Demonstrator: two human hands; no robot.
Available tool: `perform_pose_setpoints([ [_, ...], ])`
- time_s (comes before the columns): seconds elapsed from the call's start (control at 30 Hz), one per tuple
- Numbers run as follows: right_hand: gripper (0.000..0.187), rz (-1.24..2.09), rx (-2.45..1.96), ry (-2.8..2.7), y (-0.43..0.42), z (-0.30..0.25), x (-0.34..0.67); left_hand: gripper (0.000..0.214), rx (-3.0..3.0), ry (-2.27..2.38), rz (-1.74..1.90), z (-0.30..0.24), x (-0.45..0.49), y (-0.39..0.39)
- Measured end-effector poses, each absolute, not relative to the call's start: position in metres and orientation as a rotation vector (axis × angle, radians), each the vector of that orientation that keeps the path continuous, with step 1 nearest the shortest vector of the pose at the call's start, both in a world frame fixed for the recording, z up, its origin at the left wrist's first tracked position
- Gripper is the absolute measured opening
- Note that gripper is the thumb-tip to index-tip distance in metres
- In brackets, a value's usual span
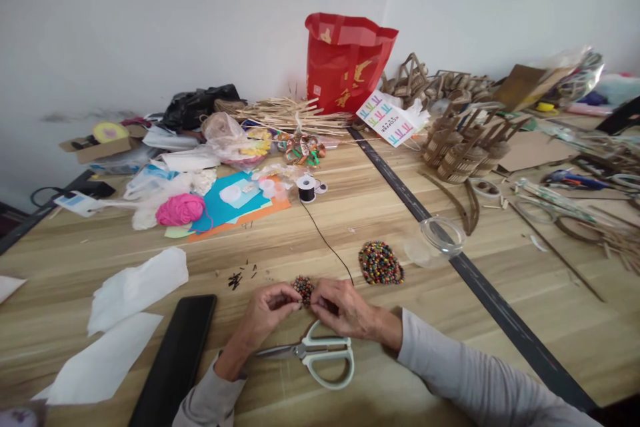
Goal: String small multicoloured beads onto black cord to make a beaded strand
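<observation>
My left hand (269,309) is closed in a pinch at the left edge of a small heap of multicoloured beads (303,288). Whatever lies between its fingertips is too small to name. Opposite it, my right hand (340,307) pinches at the heap's right side. A thin black cord (325,240) runs from a white spool (306,188) into the right hand, its end hidden. Just below the hands lie scissors with pale handles (330,363), blades pointing left. To the right rests a larger coil of strung beads (381,263).
Small dark sticks (235,279) lie left of the beads. A black flat case (175,360) and white paper (140,283) are at the left. Pink yarn (181,209), a red bag (345,67), small woven baskets (453,153) and a roll of clear tape (443,236) stand farther off.
</observation>
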State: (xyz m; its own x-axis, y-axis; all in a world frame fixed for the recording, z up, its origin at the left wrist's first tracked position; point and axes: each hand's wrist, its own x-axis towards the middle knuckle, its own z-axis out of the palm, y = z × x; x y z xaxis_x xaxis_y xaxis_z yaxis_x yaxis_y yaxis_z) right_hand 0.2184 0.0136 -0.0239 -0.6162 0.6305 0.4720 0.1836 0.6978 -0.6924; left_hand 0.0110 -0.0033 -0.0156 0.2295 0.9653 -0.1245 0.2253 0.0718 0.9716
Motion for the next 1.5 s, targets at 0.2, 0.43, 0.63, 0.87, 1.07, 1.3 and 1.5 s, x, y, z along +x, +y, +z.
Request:
perform_pose_setpoints([
  [0.2,0.008,0.794,-0.607,-2.190,0.0137,-0.0193,0.2188,0.010,1.334,1.202,0.864,-0.0158,0.0129,-0.0042],
  [0.43,0.007,0.792,-0.617,-2.183,0.0138,-0.0245,0.2181,0.009,1.293,1.209,0.873,-0.0165,0.0133,-0.0032],
  [0.63,0.007,0.795,-0.608,-2.183,0.0136,-0.0234,0.2179,0.008,1.284,1.208,0.876,-0.0142,0.0139,-0.0035],
  [0.87,0.007,0.772,-0.599,-2.173,0.0140,-0.0249,0.2176,0.008,1.291,1.181,0.894,-0.0157,0.0131,-0.0037],
  [1.07,0.006,0.784,-0.606,-2.174,0.0135,-0.0265,0.2178,0.007,1.292,1.201,0.871,-0.0114,0.0146,-0.0047],
  [1.3,0.006,0.792,-0.608,-2.167,0.0143,-0.0271,0.2176,0.007,1.309,1.216,0.861,-0.0112,0.0145,-0.0044],
  [1.5,0.007,0.798,-0.615,-2.180,0.0141,-0.0257,0.2177,0.008,1.309,1.217,0.852,-0.0115,0.0141,-0.0047],
])
